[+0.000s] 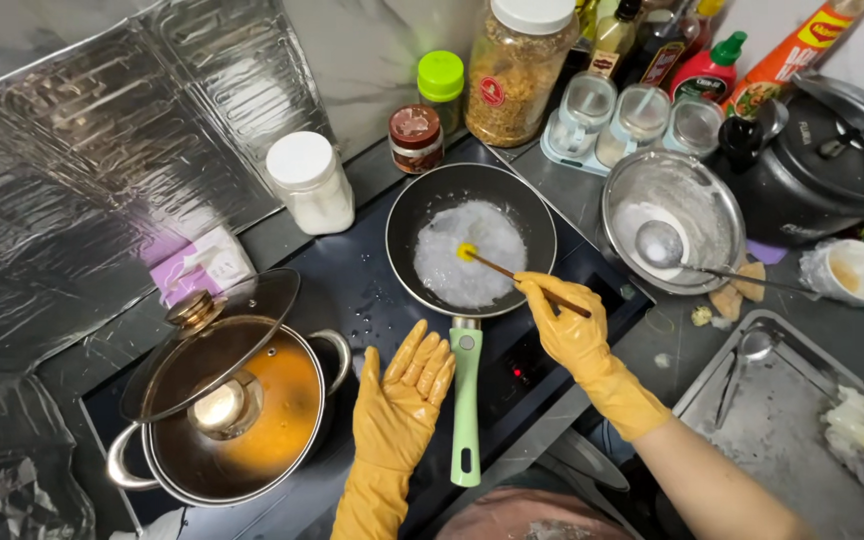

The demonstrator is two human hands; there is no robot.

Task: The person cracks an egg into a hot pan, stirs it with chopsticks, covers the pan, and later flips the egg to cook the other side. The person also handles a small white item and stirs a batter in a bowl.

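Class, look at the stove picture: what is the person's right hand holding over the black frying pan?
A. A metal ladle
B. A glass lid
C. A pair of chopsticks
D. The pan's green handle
C: the right hand grips chopsticks whose tips touch a small yellow piece in the frying pan.

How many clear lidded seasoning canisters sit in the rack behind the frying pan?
3, side by side in the pale rack: left clear plastic canister, middle one, right one. Bottles crowd behind them, so another could be hidden.
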